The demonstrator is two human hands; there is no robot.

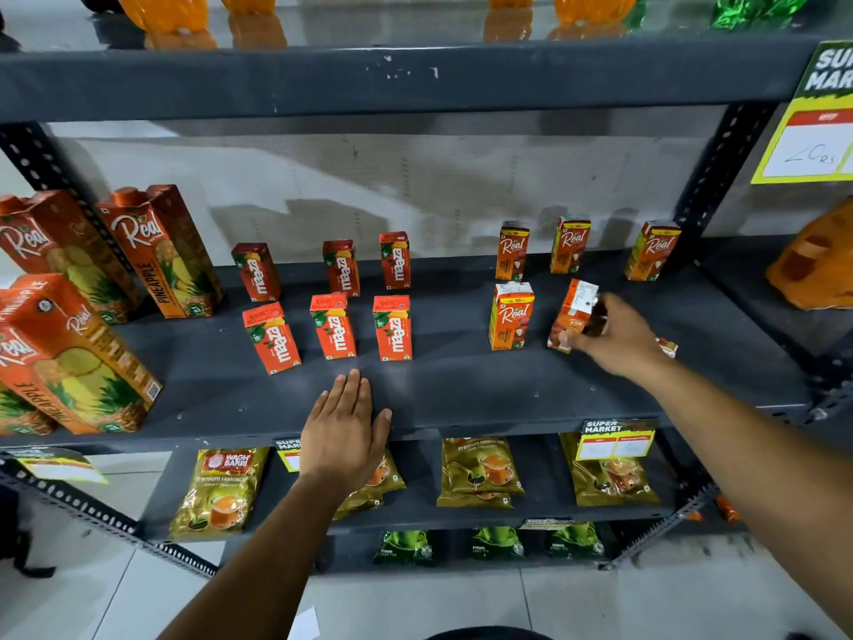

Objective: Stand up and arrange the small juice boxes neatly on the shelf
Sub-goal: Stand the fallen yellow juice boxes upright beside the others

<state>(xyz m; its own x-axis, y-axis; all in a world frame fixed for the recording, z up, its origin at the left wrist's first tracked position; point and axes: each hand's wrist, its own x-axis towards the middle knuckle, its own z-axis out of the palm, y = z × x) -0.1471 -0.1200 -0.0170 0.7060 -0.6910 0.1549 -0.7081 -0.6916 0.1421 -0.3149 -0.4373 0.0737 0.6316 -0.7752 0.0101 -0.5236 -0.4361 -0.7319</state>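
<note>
While the right hand (pixel 611 334) pinches a tilted Real juice box (pixel 571 316) just above the dark metal shelf (pixel 461 390), a careless set-down could tip it into the upright Real box (pixel 510 316) just left of the fingers. Another small box (pixel 667 346) seems to lie behind that hand, mostly hidden. The left hand (pixel 344 431) rests open and flat on the shelf's front edge, below the Maaza boxes (pixel 333 326); tea packets (pixel 221 491) fill the lower tier above a tiled floor (pixel 92 593).

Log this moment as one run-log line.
right hand: gripping tilted Real box | left hand: flat on shelf edge | Maaza boxes: upright
</note>
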